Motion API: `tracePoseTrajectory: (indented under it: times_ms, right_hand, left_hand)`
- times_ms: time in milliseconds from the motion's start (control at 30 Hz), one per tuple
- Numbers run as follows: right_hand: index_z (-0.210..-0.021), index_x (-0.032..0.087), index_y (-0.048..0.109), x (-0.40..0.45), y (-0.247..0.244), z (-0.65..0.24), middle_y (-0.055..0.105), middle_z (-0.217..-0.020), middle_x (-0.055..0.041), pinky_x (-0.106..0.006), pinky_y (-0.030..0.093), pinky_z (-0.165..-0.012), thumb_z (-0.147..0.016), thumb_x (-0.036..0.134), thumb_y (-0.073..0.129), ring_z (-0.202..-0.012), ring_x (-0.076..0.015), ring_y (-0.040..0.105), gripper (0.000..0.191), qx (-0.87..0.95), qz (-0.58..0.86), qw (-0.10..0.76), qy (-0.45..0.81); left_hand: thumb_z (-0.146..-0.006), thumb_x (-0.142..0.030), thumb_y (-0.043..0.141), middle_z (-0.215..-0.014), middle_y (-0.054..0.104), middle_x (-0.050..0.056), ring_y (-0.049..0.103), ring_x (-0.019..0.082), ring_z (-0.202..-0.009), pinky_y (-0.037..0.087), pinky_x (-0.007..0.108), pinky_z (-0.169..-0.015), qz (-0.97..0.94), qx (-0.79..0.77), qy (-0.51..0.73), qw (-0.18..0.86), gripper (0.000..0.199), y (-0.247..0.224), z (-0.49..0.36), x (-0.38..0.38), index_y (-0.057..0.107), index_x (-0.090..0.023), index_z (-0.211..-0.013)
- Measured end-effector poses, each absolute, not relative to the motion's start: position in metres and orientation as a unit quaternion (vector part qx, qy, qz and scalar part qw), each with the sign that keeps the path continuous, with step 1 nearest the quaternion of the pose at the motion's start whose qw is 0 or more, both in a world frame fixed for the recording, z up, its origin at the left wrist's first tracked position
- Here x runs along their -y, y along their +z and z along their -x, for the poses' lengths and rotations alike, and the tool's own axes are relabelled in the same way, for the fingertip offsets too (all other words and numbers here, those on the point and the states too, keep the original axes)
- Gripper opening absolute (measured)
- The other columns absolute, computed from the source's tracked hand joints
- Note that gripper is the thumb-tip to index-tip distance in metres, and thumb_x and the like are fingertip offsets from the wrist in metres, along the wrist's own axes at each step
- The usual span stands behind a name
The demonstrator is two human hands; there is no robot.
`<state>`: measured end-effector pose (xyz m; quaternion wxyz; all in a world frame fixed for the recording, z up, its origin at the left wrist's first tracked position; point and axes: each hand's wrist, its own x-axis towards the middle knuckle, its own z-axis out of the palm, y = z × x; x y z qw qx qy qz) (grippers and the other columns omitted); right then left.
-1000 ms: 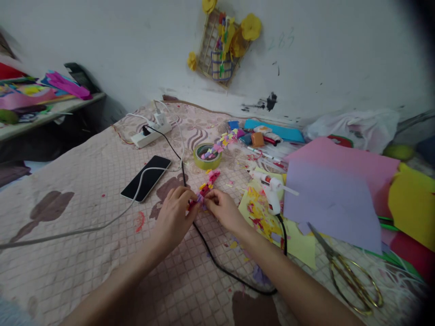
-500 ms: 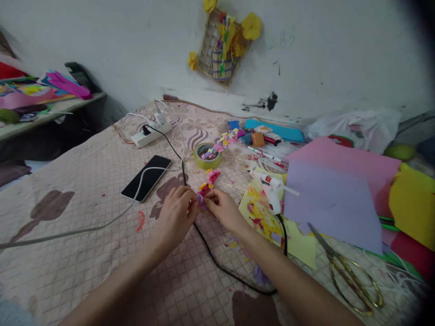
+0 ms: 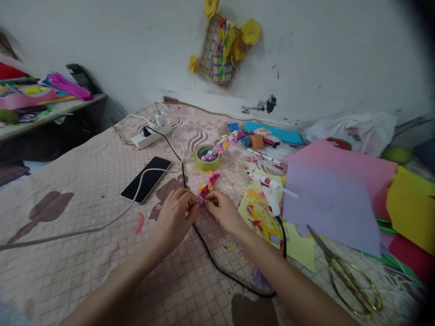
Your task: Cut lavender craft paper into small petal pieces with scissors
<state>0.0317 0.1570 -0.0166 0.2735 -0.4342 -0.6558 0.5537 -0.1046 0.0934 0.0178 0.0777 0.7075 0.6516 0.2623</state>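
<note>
Between my two hands is a small strip of pink, yellow and purple craft pieces (image 3: 210, 182), its far end pointing away from me. My left hand (image 3: 179, 209) has its fingers closed on the near purple end. From the other side, the thumb and fingertips of my right hand (image 3: 220, 207) pinch the same strip. What lies under the fingertips is hidden. Just beyond stands a roll of tape (image 3: 207, 164), with a similar string of small coloured pieces (image 3: 224, 143) resting over it.
A white glue gun (image 3: 272, 192) lies on pale yellow paper at right, its black cord (image 3: 217, 265) looping below my hands. Gold-handled scissors (image 3: 350, 274) and a lilac sheet (image 3: 331, 203) are farther right. At left are a phone (image 3: 146, 179), a grey cable and a power strip (image 3: 151, 136).
Both hands stay at nearly the same spot on the strip. A bit of red now shows at my left fingertips. The view has shifted very slightly.
</note>
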Motion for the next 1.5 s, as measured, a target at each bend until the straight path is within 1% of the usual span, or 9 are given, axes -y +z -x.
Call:
tracePoseTrajectory:
  times_ms: [233, 500, 733, 900, 1000, 1067, 1167, 1267, 1500]
  right_hand:
    - [-0.075, 0.018, 0.056, -0.155, -0.016, -0.031, 0.057, -0.063, 0.0013, -0.022, 0.039, -0.051, -0.075, 0.024, 0.052, -0.055, -0.0115, 0.053, 0.008, 0.653, 0.442, 0.280, 0.548]
    - [-0.079, 0.019, 0.056, -0.150, -0.004, -0.045, 0.052, -0.060, 0.0030, -0.021, 0.035, -0.045, -0.077, 0.026, 0.050, -0.048, -0.0099, 0.046, 0.010, 0.645, 0.451, 0.320, 0.527]
    - [-0.082, 0.018, 0.055, -0.126, 0.025, -0.093, 0.043, -0.058, 0.0054, -0.018, 0.030, -0.040, -0.081, 0.030, 0.049, -0.044, -0.0068, 0.037, 0.013, 0.614, 0.440, 0.435, 0.491]
    - [-0.084, 0.018, 0.055, -0.094, 0.026, -0.151, 0.038, -0.053, 0.0070, -0.018, 0.025, -0.039, -0.082, 0.032, 0.052, -0.043, -0.0063, 0.033, 0.014, 0.563, 0.491, 0.499, 0.439]
    - [-0.085, 0.019, 0.054, -0.079, 0.019, -0.182, 0.041, -0.053, 0.0067, -0.019, 0.024, -0.038, -0.083, 0.033, 0.052, -0.042, -0.0067, 0.033, 0.015, 0.535, 0.523, 0.535, 0.392]
    - [-0.080, 0.018, 0.054, -0.072, 0.015, -0.197, 0.041, -0.052, 0.0065, -0.019, 0.026, -0.039, -0.085, 0.034, 0.050, -0.043, -0.0070, 0.034, 0.016, 0.526, 0.537, 0.554, 0.358]
    - [-0.065, 0.019, 0.044, -0.068, 0.009, -0.214, 0.038, -0.049, 0.0069, -0.020, 0.027, -0.040, -0.087, 0.036, 0.047, -0.043, -0.0068, 0.033, 0.028, 0.517, 0.541, 0.579, 0.323]
    - [-0.058, 0.019, 0.036, -0.068, 0.006, -0.223, 0.033, -0.046, 0.0075, -0.020, 0.025, -0.038, -0.087, 0.039, 0.046, -0.042, -0.0068, 0.032, 0.037, 0.522, 0.558, 0.577, 0.287]
    - [-0.060, 0.019, 0.043, -0.067, 0.011, -0.230, 0.038, -0.049, 0.0063, -0.021, 0.029, -0.042, -0.086, 0.039, 0.047, -0.044, -0.0080, 0.036, 0.033, 0.570, 0.587, 0.544, 0.184]
  left_hand:
    - [-0.077, -0.018, 0.053, -0.089, 0.056, 0.005, 0.052, 0.020, -0.087, 0.043, 0.038, -0.078, -0.688, -0.669, 0.271, 0.071, 0.006, 0.020, 0.117, -0.084, 0.051, -0.020, -0.082]
    - [-0.075, -0.023, 0.056, -0.090, 0.058, 0.004, 0.056, 0.019, -0.082, 0.047, 0.033, -0.068, -0.641, -0.695, 0.320, 0.062, 0.013, 0.018, 0.129, -0.076, 0.050, -0.022, -0.087]
    - [-0.079, -0.021, 0.054, -0.090, 0.060, 0.003, 0.057, 0.016, -0.086, 0.044, 0.029, -0.072, -0.638, -0.650, 0.412, 0.020, 0.003, 0.033, 0.123, -0.060, 0.052, -0.019, -0.078]
    - [-0.078, -0.021, 0.056, -0.072, 0.056, 0.000, 0.053, 0.012, -0.069, 0.041, 0.024, -0.065, -0.681, -0.602, 0.416, 0.034, 0.013, 0.031, 0.105, -0.042, 0.049, -0.017, -0.068]
    - [-0.083, -0.022, 0.049, -0.055, 0.043, -0.003, 0.043, 0.008, -0.052, 0.034, 0.021, -0.052, -0.730, -0.576, 0.358, 0.081, 0.028, 0.024, 0.085, -0.031, 0.039, -0.017, -0.057]
    - [-0.085, -0.023, 0.044, -0.053, 0.042, -0.003, 0.041, 0.008, -0.051, 0.030, 0.021, -0.049, -0.779, -0.538, 0.305, 0.103, 0.033, 0.018, 0.069, -0.026, 0.036, -0.016, -0.053]
    - [-0.086, -0.025, 0.042, -0.054, 0.047, -0.001, 0.043, 0.009, -0.052, 0.029, 0.022, -0.050, -0.847, -0.456, 0.245, 0.122, 0.034, 0.012, 0.044, -0.025, 0.040, -0.016, -0.053]
    - [-0.086, -0.026, 0.042, -0.058, 0.051, 0.001, 0.047, 0.011, -0.058, 0.032, 0.024, -0.055, -0.884, -0.390, 0.234, 0.108, 0.030, 0.007, 0.023, -0.030, 0.047, -0.016, -0.059]
    - [-0.085, -0.024, 0.044, -0.078, 0.057, 0.005, 0.052, 0.013, -0.072, 0.040, 0.024, -0.065, -0.839, -0.387, 0.323, 0.203, 0.014, -0.002, 0.014, -0.041, 0.054, -0.015, -0.080]
